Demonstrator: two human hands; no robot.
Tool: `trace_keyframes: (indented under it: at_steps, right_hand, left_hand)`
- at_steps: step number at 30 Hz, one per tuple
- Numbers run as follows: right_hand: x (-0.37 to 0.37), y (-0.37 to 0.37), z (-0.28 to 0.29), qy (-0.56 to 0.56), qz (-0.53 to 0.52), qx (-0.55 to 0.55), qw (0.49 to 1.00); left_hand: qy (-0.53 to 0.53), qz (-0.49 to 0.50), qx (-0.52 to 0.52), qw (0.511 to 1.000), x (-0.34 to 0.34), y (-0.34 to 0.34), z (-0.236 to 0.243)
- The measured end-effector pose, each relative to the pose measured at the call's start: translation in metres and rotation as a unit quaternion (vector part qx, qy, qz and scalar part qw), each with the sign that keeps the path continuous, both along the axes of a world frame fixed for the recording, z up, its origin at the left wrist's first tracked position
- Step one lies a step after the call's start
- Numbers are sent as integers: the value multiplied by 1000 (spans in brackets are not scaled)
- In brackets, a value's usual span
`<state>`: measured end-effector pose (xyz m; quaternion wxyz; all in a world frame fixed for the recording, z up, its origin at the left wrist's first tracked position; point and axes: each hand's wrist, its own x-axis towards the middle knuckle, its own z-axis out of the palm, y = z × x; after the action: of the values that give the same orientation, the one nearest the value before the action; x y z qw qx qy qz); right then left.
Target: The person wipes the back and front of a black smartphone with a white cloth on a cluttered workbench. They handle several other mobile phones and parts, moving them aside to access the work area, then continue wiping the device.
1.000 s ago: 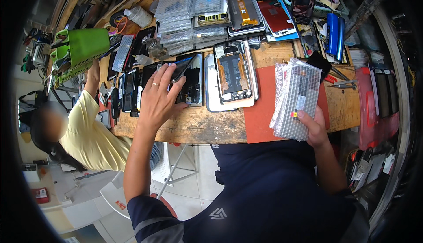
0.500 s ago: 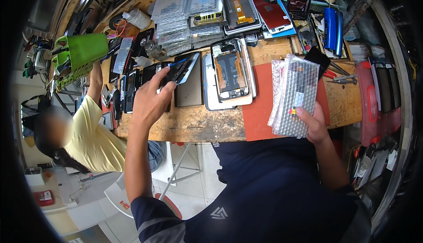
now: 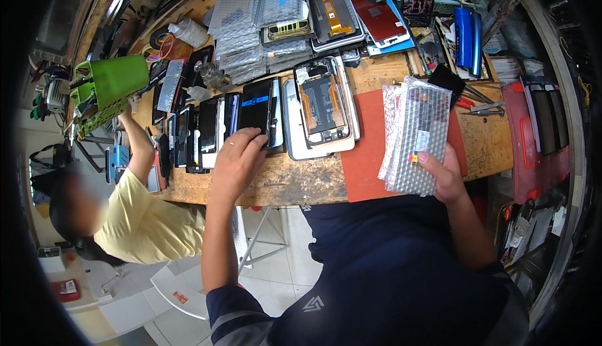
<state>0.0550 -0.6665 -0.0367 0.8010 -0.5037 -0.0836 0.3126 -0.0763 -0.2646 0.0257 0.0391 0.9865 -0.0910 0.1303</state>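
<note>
– Left hand (image 3: 235, 164) first: how far open is it?

– Partly, with the fingers loosely curled and a ring on one. Its fingertips meet the near right part of a dark screen panel (image 3: 256, 107) with a blue strip, left of the red mat (image 3: 364, 136). Whether they pinch its edge cannot be told.

– And the right hand (image 3: 445, 173)?

– Closed around the near right side of some bubble-wrapped packets (image 3: 420, 136), thumb pressed on the upper face, fingers mostly hidden beneath. The packets are above the mat, covering part of it.

– What about the surface?

– A worn wooden bench (image 3: 304, 180), its near edge stained dark. An opened phone (image 3: 323, 104), battery showing, lies just left of the mat; a stack of wrapped packages (image 3: 235, 23) sits beyond it to the left. A red-handled tool (image 3: 465, 103) lies just right of the mat.

– Anyone else in the room?

– Someone in a yellow shirt (image 3: 157, 220), well left of the mat, one arm reaching up by a green basket (image 3: 119, 76).

– How are the arms posed?

– The left forearm rises nearly straight, back of the hand uppermost; the right slants up and inward toward the mat.
</note>
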Motion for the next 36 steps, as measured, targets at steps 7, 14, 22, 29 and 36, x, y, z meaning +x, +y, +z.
trace_keyframes:
  at_steps: [7, 14, 22, 29, 36]
  right_hand:
    - [1, 0, 2, -1, 13, -16, 1000]
    - [-1, 0, 3, 0, -6, -26, 1000]
    - [0, 6, 6, -3, 6, -39, 999]
    - [-5, -3, 25, -44, 19, -153, 987]
    - [22, -5, 32, -99, 17, -132, 986]
  left_hand:
    - [-79, 115, -117, 983, -22, -13, -7]
    - [-85, 160, -42, 983, -30, -22, -37]
    - [-47, 264, -387, 882, -2, -108, -26]
    - [44, 323, -356, 876, 70, -101, -37]
    - [110, 236, -695, 670, 84, -88, -43]
